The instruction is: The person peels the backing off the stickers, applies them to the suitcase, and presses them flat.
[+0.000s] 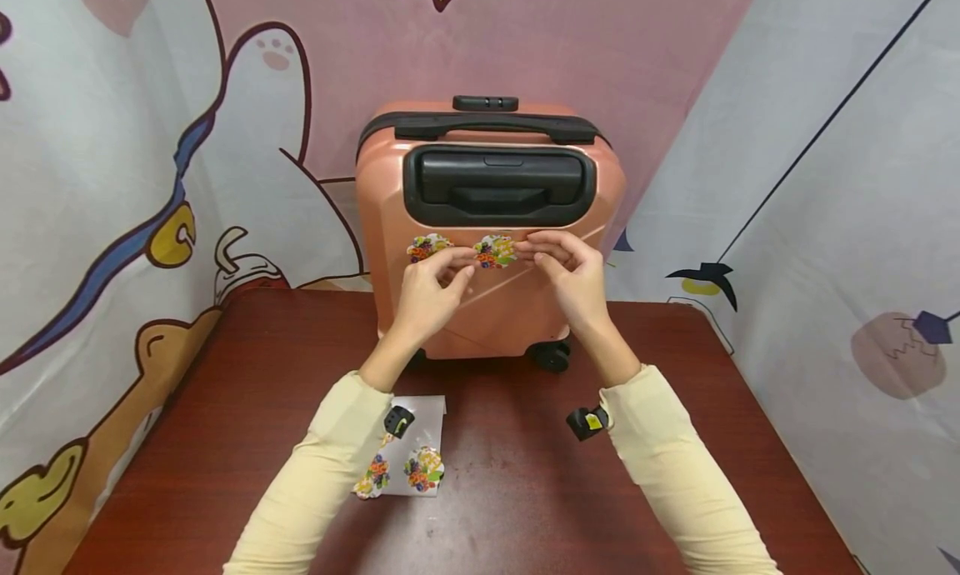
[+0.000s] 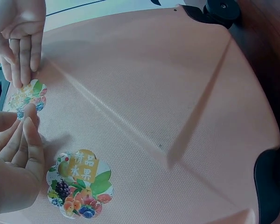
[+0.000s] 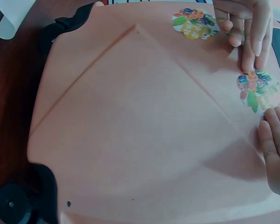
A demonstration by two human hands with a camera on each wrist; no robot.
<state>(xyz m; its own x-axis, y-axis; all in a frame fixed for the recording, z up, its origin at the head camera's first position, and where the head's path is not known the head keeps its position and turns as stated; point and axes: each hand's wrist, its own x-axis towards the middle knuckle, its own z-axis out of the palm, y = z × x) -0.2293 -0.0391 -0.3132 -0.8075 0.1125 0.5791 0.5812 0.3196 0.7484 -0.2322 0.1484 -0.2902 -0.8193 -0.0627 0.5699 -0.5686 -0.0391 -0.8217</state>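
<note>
An orange-pink suitcase (image 1: pixel 480 325) stands upright on the table. On its face, below the black handle recess (image 1: pixel 502 185), is a fruit-patterned sticker (image 1: pixel 493 252) with a scalloped edge. My left hand (image 1: pixel 429 298) touches the sticker's left edge with its fingertips, the thumb held apart. At the opposite edge, the extended fingertips of my right hand (image 1: pixel 576 285) meet the sticker. A similar fruit sticker (image 2: pixel 80 184) lies flat on the suitcase to the left, partly behind my left hand in the head view.
On the reddish-brown table (image 1: pixel 510 492), a white backing sheet (image 1: pixel 426 417) lies before the suitcase, with fruit stickers (image 1: pixel 423 469) at its near end. My left sleeve partly covers it. A cartoon-printed cloth (image 1: pixel 600 42) hangs behind and at both sides. Black wheels (image 1: pixel 551 356) show under the suitcase.
</note>
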